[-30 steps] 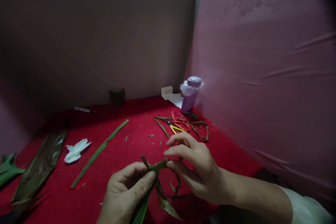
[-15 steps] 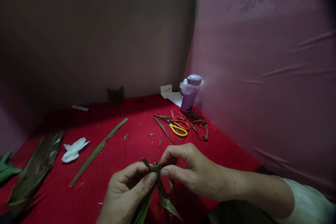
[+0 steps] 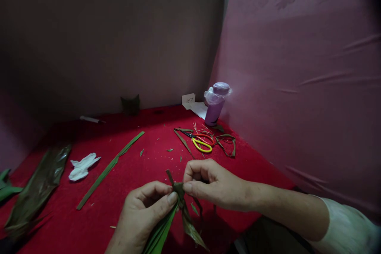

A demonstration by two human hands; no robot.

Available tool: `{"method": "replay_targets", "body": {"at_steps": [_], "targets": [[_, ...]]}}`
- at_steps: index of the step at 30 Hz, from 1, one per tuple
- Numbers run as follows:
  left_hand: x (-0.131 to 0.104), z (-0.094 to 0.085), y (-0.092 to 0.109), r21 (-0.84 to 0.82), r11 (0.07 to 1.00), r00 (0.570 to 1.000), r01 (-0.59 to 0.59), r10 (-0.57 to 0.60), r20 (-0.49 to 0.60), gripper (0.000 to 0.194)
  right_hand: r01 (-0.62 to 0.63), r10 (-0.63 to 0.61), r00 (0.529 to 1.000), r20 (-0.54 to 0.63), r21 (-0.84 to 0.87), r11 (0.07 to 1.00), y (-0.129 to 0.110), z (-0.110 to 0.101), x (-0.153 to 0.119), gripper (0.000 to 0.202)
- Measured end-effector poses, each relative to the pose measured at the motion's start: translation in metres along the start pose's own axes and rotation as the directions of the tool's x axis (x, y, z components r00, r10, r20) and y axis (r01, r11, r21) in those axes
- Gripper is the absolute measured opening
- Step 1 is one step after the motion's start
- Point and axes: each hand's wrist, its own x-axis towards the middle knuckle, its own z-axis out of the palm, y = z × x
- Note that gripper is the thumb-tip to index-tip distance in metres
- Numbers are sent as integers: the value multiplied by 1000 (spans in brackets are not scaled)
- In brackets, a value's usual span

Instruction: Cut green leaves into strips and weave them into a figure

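Low in the middle of the view, my left hand [image 3: 145,210] pinches a folded bundle of leaf strips [image 3: 179,192] between thumb and forefinger. A broad green leaf [image 3: 160,232] runs down from under that hand, and a brownish, shiny leaf tail [image 3: 192,228] hangs beside it. My right hand [image 3: 211,184] grips the bundle's right side with thumb and fingertips closed. A short brown strip end [image 3: 169,176] sticks up between the hands. Fingers cover part of the fold.
Beyond the hands lie scissors [image 3: 202,142] with red and yellow handles, among brown leaf strips [image 3: 228,145] and thin sticks. A purple bottle [image 3: 214,109] stands behind. On the left lie a green strip [image 3: 111,168], a white tissue [image 3: 83,166] and a long plastic-like brown leaf [image 3: 38,190].
My right hand has shifted slightly up and stays on the bundle. The short strip end now points more upright, and more of the green leaf shows below my left hand.
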Motion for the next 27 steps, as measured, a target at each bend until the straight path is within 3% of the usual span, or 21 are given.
{"method": "replay_targets", "body": {"at_steps": [8,19,23,27], "targets": [[0,1,-1,20,999,999,36,-37,24,24,-89,93,995,-44,89,992,1,2,3,18],[0,-3,-5,40,996,995,78,-80,59,26,-114,122,991,-47,137,984,5,3,3,21],[2,-8,-3,49,997,990,67,-73,120,20,-137,149,987,-63,165,977,6,3,6,23],[5,-12,-3,-20,997,978,79,-74,194,19,-211,219,976,8,305,929,7,0,6,29]]}}
